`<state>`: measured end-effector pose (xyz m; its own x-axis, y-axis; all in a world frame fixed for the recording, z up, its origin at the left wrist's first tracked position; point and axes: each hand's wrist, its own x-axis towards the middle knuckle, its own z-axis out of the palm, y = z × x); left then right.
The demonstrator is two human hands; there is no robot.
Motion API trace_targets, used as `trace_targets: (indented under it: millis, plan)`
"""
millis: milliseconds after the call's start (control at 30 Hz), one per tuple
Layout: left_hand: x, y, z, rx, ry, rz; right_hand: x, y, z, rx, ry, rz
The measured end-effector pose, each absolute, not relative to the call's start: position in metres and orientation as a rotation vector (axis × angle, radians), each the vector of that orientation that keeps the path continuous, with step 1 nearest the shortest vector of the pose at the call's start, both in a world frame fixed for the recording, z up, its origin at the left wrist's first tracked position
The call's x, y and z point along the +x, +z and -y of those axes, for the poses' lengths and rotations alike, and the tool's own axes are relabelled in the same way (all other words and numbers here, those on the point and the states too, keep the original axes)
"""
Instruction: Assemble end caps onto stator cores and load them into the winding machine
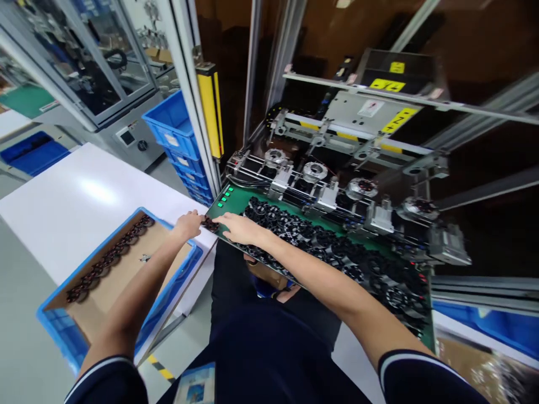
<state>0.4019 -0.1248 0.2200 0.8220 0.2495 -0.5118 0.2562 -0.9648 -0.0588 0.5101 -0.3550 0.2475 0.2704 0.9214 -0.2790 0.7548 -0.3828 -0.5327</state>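
A small round dark part with copper-brown windings, like a motor stator (pixel 209 224), is at the left front corner of the green machine table (pixel 233 205). My left hand (pixel 189 224) reaches it from the left, with curled fingers at its near side. From the right my right hand (pixel 240 229) meets it, index finger stretched over its edge and thumb lower down. The stator lies between both hands' fingertips; the exact grip is too small to make out. Right of my hands, rows of black round housings (pixel 295 230) cover the table, partly hidden by my right forearm.
A blue bin (pixel 141 212) with a cardboard-lined floor holds a row of similar stators (pixel 112 255) on the white table (pixel 84 185). Metal fixtures (pixel 315 171) line the machine's back. A yellow light-curtain post (pixel 209 112) and stacked blue crates (pixel 170 120) stand at the left.
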Motion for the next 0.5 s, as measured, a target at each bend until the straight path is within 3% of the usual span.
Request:
trace_targets:
  millis: [133, 267, 400, 500]
  plan:
    - [0.417, 0.267, 0.161, 2.941, -0.592, -0.104, 0.565, 0.3, 0.493, -2.237, 0.664, 1.374]
    - [0.482, 0.305, 0.236, 2.736, -0.362, 0.324, 0.638, 0.342, 0.646, -2.665, 0.443, 0.866]
    - [0.591, 0.319, 0.35, 2.552, -0.345, 0.514, 0.707, 0.346, 0.755, -3.051, 0.249, 0.25]
    - [0.676, 0.31, 0.437, 2.619, -0.343, 0.523, 0.74, 0.326, 0.801, -3.127, 0.308, 0.006]
